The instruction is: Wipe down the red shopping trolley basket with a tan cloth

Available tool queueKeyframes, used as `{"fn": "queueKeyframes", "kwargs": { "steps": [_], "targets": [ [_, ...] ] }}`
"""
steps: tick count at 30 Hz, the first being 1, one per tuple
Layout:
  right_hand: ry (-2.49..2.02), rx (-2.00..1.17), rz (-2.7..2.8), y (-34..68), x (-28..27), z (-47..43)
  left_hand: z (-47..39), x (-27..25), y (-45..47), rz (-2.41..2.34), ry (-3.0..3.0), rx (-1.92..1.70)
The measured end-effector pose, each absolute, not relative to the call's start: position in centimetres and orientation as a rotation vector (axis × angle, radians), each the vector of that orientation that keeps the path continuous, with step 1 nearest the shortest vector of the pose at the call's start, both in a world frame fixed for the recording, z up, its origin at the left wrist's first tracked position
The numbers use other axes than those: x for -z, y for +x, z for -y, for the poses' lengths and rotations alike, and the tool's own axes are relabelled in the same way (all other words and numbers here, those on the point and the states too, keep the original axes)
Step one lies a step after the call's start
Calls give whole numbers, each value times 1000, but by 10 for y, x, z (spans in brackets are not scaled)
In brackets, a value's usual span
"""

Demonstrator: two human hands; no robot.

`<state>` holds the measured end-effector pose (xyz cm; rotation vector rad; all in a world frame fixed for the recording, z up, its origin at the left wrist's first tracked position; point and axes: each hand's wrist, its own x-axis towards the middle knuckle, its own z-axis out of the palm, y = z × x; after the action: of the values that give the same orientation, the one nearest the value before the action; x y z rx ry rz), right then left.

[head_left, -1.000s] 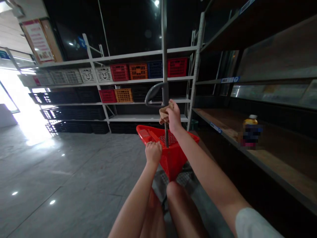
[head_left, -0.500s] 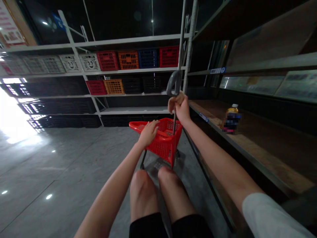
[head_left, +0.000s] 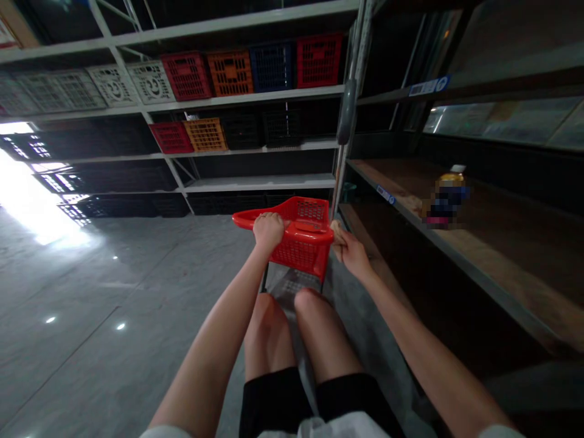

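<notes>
In front of my knees stands a small red plastic shopping cart with a perforated basket. My left hand is closed over the near rim of the cart, on its left part. At the rim's right end, my right hand grips a crumpled beige cloth that touches the red plastic. A tall thin pole with a grey loop-shaped grip rises just beyond the cart's right side. Where its foot is fixed cannot be made out.
Along my right runs a wooden shelf with a dark-labelled bottle, its label blurred. Ahead, white metal racks hold red, orange, blue, white and black crates. Grey concrete floor spreads to the left.
My right hand, with the cloth, has come down from the pole below the grey grip to the cart's rim. My left hand has closed on the rim. The view has tilted down.
</notes>
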<state>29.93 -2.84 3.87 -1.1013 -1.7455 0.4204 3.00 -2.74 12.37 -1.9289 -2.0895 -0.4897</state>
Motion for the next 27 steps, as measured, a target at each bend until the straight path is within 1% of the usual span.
{"fn": "queueKeyframes", "kwargs": {
  "steps": [4,9,11,13,15,17,20,24,27],
  "targets": [
    [-1035,-283,1802,284,-52,57,37,-136,43,2144,-1979,489],
    [-1031,-169,2055,271,-72,62,46,-162,-13,2216,-2144,579],
    [-1077,-132,2017,277,-75,46,50,-164,-37,2240,-2118,432],
    [-1130,-112,1958,286,-76,28,55,-158,-49,2248,-2071,183],
    [-1178,-108,1912,288,-76,17,59,-150,-45,2196,-2027,27],
    [-1195,-118,1895,277,-78,15,60,-145,-32,2118,-2027,-33],
    [-1115,-153,1948,234,-87,26,58,-143,-8,1992,-2142,-90],
    [-962,-214,2080,174,-101,39,57,-143,15,1977,-2151,-44],
    [-937,-212,2117,175,-101,33,58,-137,23,2010,-2099,30]
  ]
}}
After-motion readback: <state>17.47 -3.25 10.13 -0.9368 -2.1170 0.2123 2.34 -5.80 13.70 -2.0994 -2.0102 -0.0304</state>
